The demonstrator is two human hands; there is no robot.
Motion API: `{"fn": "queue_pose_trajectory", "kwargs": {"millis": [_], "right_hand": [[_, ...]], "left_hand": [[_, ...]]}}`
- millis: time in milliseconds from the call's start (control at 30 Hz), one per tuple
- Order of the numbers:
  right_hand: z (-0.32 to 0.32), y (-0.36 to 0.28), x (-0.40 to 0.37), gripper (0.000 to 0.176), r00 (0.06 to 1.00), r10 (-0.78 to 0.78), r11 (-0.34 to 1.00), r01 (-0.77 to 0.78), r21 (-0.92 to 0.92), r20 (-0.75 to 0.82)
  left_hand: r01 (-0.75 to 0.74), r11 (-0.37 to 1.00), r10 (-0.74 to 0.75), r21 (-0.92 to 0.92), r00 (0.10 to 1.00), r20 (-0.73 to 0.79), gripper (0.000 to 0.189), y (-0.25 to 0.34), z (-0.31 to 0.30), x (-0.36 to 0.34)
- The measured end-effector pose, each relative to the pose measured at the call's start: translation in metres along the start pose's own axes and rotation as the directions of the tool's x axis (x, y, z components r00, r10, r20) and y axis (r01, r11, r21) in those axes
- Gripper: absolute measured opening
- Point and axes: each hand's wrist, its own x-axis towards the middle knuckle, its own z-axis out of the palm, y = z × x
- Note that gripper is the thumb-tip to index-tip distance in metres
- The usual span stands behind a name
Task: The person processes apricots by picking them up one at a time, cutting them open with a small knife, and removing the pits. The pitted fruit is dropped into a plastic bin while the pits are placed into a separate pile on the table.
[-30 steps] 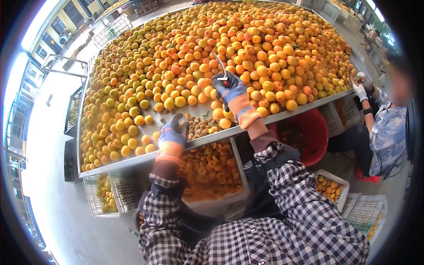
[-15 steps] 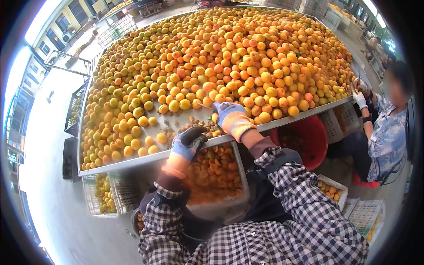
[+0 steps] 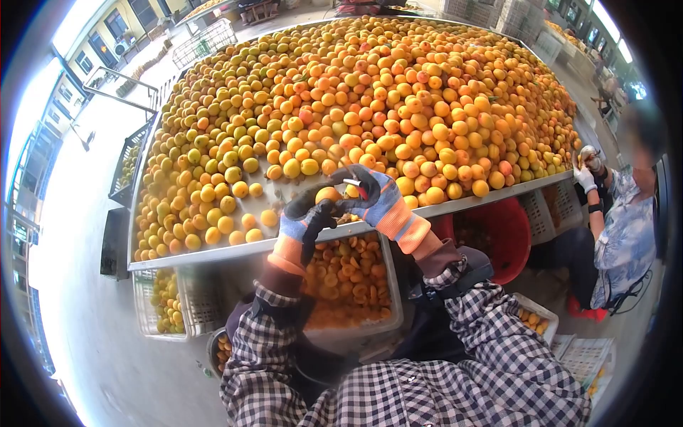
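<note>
Gloved in grey, blue and orange, my left hand (image 3: pixel 302 226) is closed on an apricot (image 3: pixel 328 194) above the table's front edge. My right hand (image 3: pixel 385 208), in a matching glove, is close beside it with curled fingers. A small knife (image 3: pixel 361 189) with a red and white part showing is in the right hand; most of it is hidden by the fingers. Beyond both hands, a large heap of apricots (image 3: pixel 398 107) covers the metal-edged table (image 3: pixel 206 255). Below my hands, a crate (image 3: pixel 393 285) holds halved apricots (image 3: pixel 348 274).
A red tub (image 3: pixel 514 242) stands under the table to the right. Crates of apricots (image 3: pixel 168 302) sit below at the left. At right, a person (image 3: pixel 622 235) in white gloves works at the table edge. A dark box (image 3: pixel 114 245) stands left of the table.
My left hand has risen from the table edge and now grips an apricot. The right hand has turned inward, bringing the two hands together. The view has shifted slightly.
</note>
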Motion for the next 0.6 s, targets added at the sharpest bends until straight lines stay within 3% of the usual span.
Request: {"fn": "queue_pose_trajectory", "kwargs": {"millis": [33,100,133,233,300,367,400,467,500,567,600], "right_hand": [[-0.001,0.0,0.0,0.042,1.0,-0.002,1.0,0.002,-0.001,-0.004],[-0.004,0.0,-0.001,0.041,0.991,0.129,0.99,-0.131,-0.051,-0.043],[0.0,0.006,-0.002,0.037,0.972,0.235,0.961,-0.23,0.152,-0.014],[0.005,0.007,-0.009,0.032,0.956,0.292,0.934,-0.282,0.22,-0.014],[0.005,0.015,-0.01,0.028,0.957,0.286,0.94,-0.272,0.204,-0.044],[0.003,0.019,-0.01,0.029,0.989,0.146,0.97,-0.139,0.199,-0.018],[0.0,0.014,-0.01,0.029,0.989,0.146,0.97,-0.139,0.198,-0.022],[-0.006,0.002,-0.01,0.037,0.983,0.171,0.985,-0.168,-0.052,0.071],[-0.006,-0.003,-0.009,0.037,0.983,0.169,0.985,-0.165,-0.052,0.071],[-0.004,-0.014,-0.007,0.031,0.997,0.071,0.987,-0.065,-0.146,0.037],[-0.005,-0.02,-0.007,0.024,0.997,0.077,0.964,-0.073,-0.257,0.004]], "left_hand": [[-0.001,1.0,0.001,0.002,1.0,0.004,0.046,0.0,0.001,-0.001],[-0.143,0.989,0.143,-0.047,0.99,-0.008,0.045,0.0,0.002,-0.002],[-0.158,0.984,0.157,-0.084,0.987,-0.022,0.046,-0.003,0.004,0.0],[-0.244,0.97,0.244,0.023,0.969,-0.024,0.047,-0.003,0.009,-0.002],[-0.242,0.968,0.241,0.07,0.97,0.014,0.047,-0.003,0.004,-0.002],[-0.243,0.963,0.238,0.116,0.97,0.056,0.046,-0.003,-0.004,0.003],[-0.29,0.933,0.273,0.215,0.956,0.105,0.05,-0.001,-0.006,0.007],[-0.321,0.845,0.283,0.429,0.947,0.152,0.054,0.002,-0.008,0.008],[-0.323,0.844,0.285,0.429,0.946,0.153,0.054,0.006,-0.006,0.006],[-0.212,0.969,0.206,0.129,0.977,0.052,0.053,0.011,-0.003,-0.001],[-0.268,0.953,0.267,0.141,0.963,0.024,0.051,0.014,-0.003,-0.002]]}}
